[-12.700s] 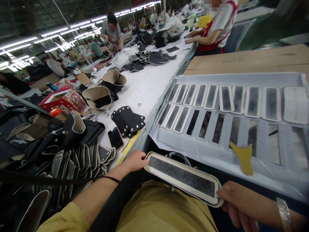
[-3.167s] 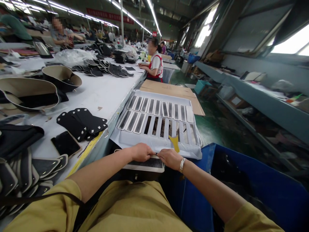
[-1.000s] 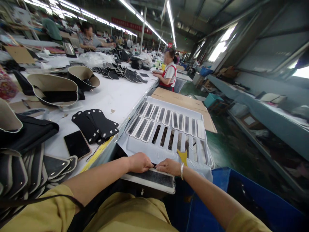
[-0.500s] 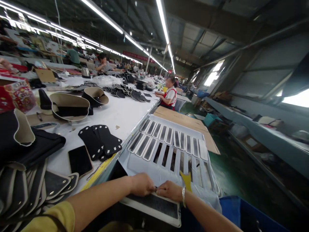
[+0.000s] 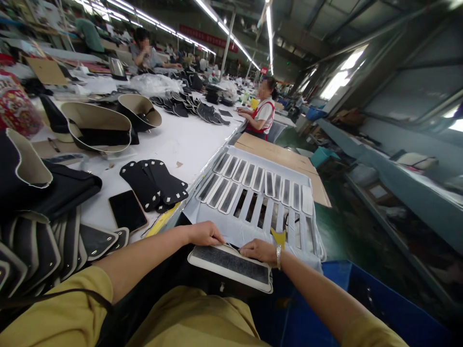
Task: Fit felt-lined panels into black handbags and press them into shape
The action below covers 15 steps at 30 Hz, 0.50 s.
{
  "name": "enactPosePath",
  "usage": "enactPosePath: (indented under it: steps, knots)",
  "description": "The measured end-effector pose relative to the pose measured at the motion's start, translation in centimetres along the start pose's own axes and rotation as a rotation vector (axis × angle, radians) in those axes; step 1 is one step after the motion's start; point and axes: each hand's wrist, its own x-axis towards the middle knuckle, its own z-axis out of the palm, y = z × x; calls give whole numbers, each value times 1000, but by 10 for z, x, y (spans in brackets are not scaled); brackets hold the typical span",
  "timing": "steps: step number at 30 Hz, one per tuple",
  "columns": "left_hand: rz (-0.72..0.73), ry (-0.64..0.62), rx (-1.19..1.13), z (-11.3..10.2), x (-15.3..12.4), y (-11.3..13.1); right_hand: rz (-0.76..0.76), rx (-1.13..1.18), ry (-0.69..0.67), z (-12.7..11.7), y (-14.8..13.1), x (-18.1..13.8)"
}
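- White trim edges the grey panel (image 5: 229,264) on a dark bag (image 5: 234,287), in front of the person.
- Left hand (image 5: 205,233) is curled, pinching the bag's far edge; right hand (image 5: 259,250) is flatter, fingers bent on it; the pinched detail is unclear.
- Uneven pulling might skew that edge.
- A loosened pinch could let the bag drop.
- The bracelet (image 5: 278,256) might catch the yellow piece (image 5: 278,238).

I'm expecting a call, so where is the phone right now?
In the head view, the phone lies on the white table to the person's left, just beside the black pieces with white tabs.
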Motion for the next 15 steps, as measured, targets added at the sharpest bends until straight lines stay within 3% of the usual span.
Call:
enactPosePath:
  steps: [15]
  knots:
    - [170,-51,131,1,-4,1,-14,47,-35,7,-10,22]
